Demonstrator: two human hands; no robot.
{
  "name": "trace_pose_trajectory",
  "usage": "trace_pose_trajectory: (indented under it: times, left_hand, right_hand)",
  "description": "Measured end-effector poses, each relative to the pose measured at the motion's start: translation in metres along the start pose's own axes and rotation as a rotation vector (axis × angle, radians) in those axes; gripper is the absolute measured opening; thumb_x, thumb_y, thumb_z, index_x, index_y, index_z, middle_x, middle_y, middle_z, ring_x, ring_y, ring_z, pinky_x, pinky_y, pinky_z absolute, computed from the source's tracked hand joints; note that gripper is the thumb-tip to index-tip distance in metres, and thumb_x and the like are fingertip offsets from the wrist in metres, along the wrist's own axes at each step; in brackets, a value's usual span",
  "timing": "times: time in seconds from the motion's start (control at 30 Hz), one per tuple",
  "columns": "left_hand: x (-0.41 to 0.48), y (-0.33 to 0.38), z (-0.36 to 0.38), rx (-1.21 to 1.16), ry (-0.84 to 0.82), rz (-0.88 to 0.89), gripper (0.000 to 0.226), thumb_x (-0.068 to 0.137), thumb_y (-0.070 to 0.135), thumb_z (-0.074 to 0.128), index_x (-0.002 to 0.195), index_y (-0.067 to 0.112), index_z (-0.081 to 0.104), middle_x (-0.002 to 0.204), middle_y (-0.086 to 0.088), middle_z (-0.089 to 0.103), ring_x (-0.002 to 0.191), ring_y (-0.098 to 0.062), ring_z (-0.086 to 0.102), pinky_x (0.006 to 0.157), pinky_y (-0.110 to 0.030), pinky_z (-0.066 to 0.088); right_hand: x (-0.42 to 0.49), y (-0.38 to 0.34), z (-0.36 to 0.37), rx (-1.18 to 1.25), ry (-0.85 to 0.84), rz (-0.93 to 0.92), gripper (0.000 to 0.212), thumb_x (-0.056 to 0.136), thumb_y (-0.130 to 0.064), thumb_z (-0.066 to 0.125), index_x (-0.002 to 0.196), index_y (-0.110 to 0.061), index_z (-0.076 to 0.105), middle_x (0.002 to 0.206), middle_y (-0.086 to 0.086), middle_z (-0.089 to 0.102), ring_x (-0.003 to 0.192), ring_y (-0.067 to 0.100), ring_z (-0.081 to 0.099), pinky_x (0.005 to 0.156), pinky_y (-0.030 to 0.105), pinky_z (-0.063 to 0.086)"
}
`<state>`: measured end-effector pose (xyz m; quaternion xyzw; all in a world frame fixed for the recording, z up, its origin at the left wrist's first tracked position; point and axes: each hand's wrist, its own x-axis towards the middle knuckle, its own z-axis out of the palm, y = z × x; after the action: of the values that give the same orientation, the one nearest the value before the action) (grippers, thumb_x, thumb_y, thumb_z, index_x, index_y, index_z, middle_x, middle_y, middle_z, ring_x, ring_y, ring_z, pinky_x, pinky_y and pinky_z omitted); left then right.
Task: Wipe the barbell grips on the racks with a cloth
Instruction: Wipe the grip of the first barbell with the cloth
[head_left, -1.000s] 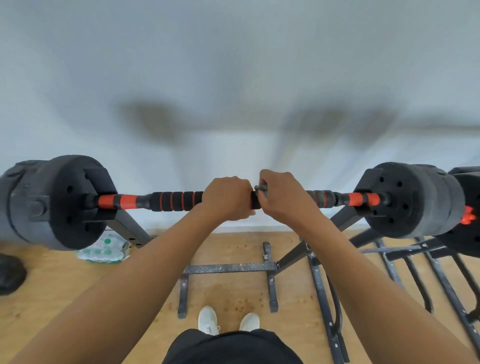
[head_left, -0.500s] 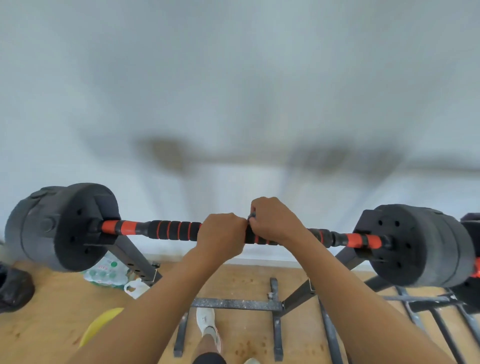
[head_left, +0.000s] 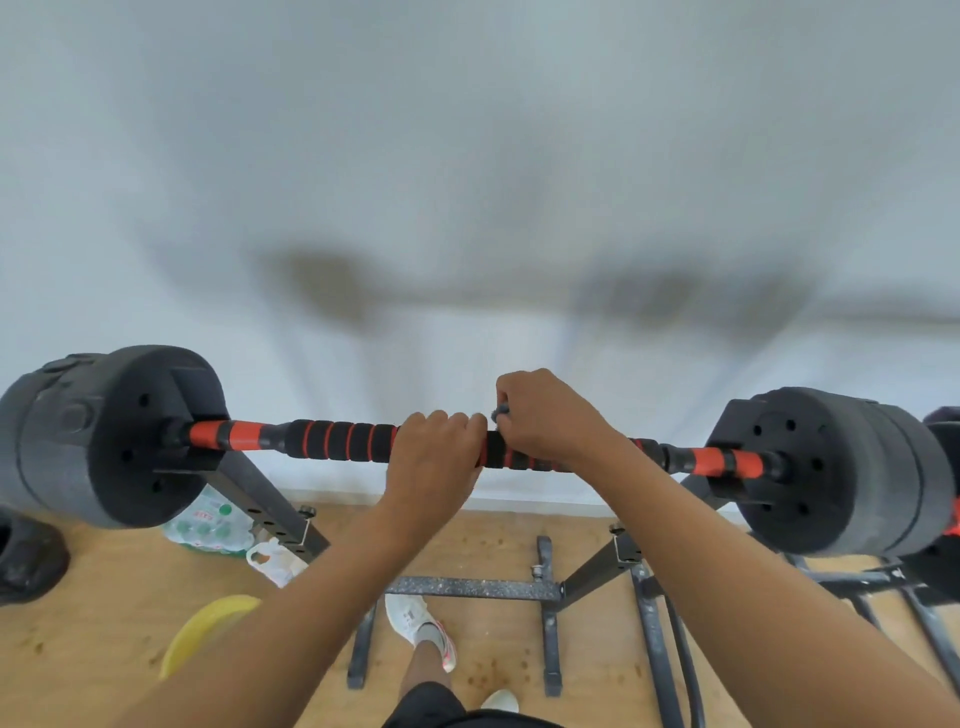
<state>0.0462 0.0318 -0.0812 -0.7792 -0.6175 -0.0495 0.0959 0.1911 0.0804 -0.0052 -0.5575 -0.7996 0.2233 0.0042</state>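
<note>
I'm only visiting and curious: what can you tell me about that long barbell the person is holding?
The black-and-orange barbell lies roughly level across a dark metal rack, close to a white wall. Its middle is covered in ribbed black foam with orange rings, and nearer each end the bar shows orange and black bands. Thick black round weight plates with small holes sit on both ends. The left hand and right hand grip the foam side by side from above. What looks like a dark grey cloth peeks from the right hand.
</note>
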Motion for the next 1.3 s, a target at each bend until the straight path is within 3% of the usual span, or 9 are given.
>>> trace_pose_trajectory:
  times: [0.13, 0.3, 0.5, 0.6, 0.7, 0.77, 0.97, 1.13, 1.3]
  left_hand:
    - [0.0, 0.003, 0.007, 0.04, 0.109, -0.018, 0.038, 0.073, 0.016, 0.073, 0.062, 0.02, 0.037, 0.048, 0.006, 0.03, 0.042, -0.019, 0.032, 0.05, -0.028, 0.025]
    - [0.022, -0.003, -0.012, -0.025, -0.261, -0.015, 0.02, 0.085, 0.024, 0.058, 0.068, 0.022, 0.05, 0.059, 0.006, 0.051, 0.048, -0.014, 0.044, 0.054, -0.027, 0.039]
    - [0.054, -0.019, -0.03, -0.387, -0.844, -0.002, 0.042, 0.077, 0.051, 0.083, 0.069, 0.014, 0.065, 0.051, 0.005, 0.063, 0.042, -0.014, 0.058, 0.056, -0.026, 0.049]
    - [0.041, -0.016, -0.028, -0.286, -0.575, 0.019, 0.045, 0.076, 0.067, 0.077, 0.075, 0.023, 0.065, 0.06, 0.008, 0.068, 0.056, -0.013, 0.065, 0.06, -0.027, 0.049]
    - [0.014, -0.002, -0.013, -0.067, -0.149, 0.002, 0.024, 0.089, 0.051, 0.064, 0.084, 0.028, 0.059, 0.063, 0.01, 0.058, 0.058, -0.015, 0.058, 0.059, -0.028, 0.045]
    - [0.004, 0.004, -0.005, -0.001, -0.043, -0.003, 0.024, 0.091, 0.039, 0.061, 0.074, 0.025, 0.051, 0.055, 0.01, 0.046, 0.048, -0.015, 0.046, 0.054, -0.028, 0.035]
    - [0.026, -0.001, -0.012, -0.052, -0.28, -0.009, 0.021, 0.086, 0.025, 0.058, 0.068, 0.021, 0.049, 0.059, 0.005, 0.05, 0.047, -0.015, 0.044, 0.052, -0.027, 0.035]
    - [0.046, -0.01, -0.023, -0.215, -0.602, 0.011, 0.03, 0.078, 0.046, 0.071, 0.075, 0.021, 0.055, 0.063, 0.005, 0.062, 0.055, -0.017, 0.056, 0.055, -0.026, 0.04]
    - [0.007, -0.004, -0.001, -0.04, -0.015, 0.009, 0.035, 0.086, 0.053, 0.062, 0.075, 0.021, 0.052, 0.056, 0.01, 0.046, 0.051, -0.017, 0.048, 0.06, -0.032, 0.04]
  right_hand:
    - [0.0, 0.0, -0.003, 0.094, -0.077, 0.057, 0.02, 0.089, -0.012, 0.051, 0.095, -0.001, 0.066, 0.086, 0.016, 0.072, 0.07, 0.028, 0.068, 0.061, 0.038, 0.056]
    - [-0.013, -0.004, -0.003, 0.023, -0.042, 0.02, 0.014, 0.088, -0.01, 0.052, 0.092, -0.004, 0.064, 0.082, 0.012, 0.07, 0.071, 0.029, 0.07, 0.059, 0.039, 0.056]
    - [-0.028, -0.004, 0.003, -0.087, 0.001, -0.041, 0.006, 0.095, -0.018, 0.051, 0.09, -0.016, 0.052, 0.083, 0.003, 0.058, 0.072, 0.023, 0.06, 0.063, 0.04, 0.052]
    - [-0.02, 0.0, -0.007, -0.049, -0.042, -0.055, 0.011, 0.095, -0.019, 0.051, 0.084, -0.02, 0.051, 0.082, 0.002, 0.061, 0.065, 0.02, 0.059, 0.054, 0.034, 0.047]
    - [-0.011, 0.002, -0.011, 0.039, -0.028, -0.028, 0.013, 0.098, -0.02, 0.049, 0.09, -0.016, 0.058, 0.081, 0.005, 0.065, 0.052, 0.02, 0.064, 0.04, 0.028, 0.047]
    - [-0.008, -0.001, -0.008, 0.039, -0.054, 0.003, 0.017, 0.096, -0.016, 0.048, 0.092, -0.008, 0.061, 0.079, 0.011, 0.068, 0.05, 0.022, 0.064, 0.037, 0.027, 0.047]
    - [-0.018, -0.005, 0.003, -0.093, -0.007, 0.015, 0.01, 0.093, -0.014, 0.048, 0.09, -0.01, 0.056, 0.082, 0.005, 0.059, 0.069, 0.022, 0.059, 0.058, 0.035, 0.048]
    - [-0.028, 0.0, -0.003, -0.059, -0.011, -0.051, 0.014, 0.101, -0.024, 0.048, 0.092, -0.015, 0.056, 0.084, 0.003, 0.059, 0.069, 0.022, 0.06, 0.06, 0.037, 0.049]
    - [-0.002, 0.001, -0.011, -0.032, -0.03, -0.032, 0.018, 0.098, -0.028, 0.054, 0.086, -0.016, 0.061, 0.084, 0.002, 0.066, 0.073, 0.021, 0.065, 0.063, 0.037, 0.055]
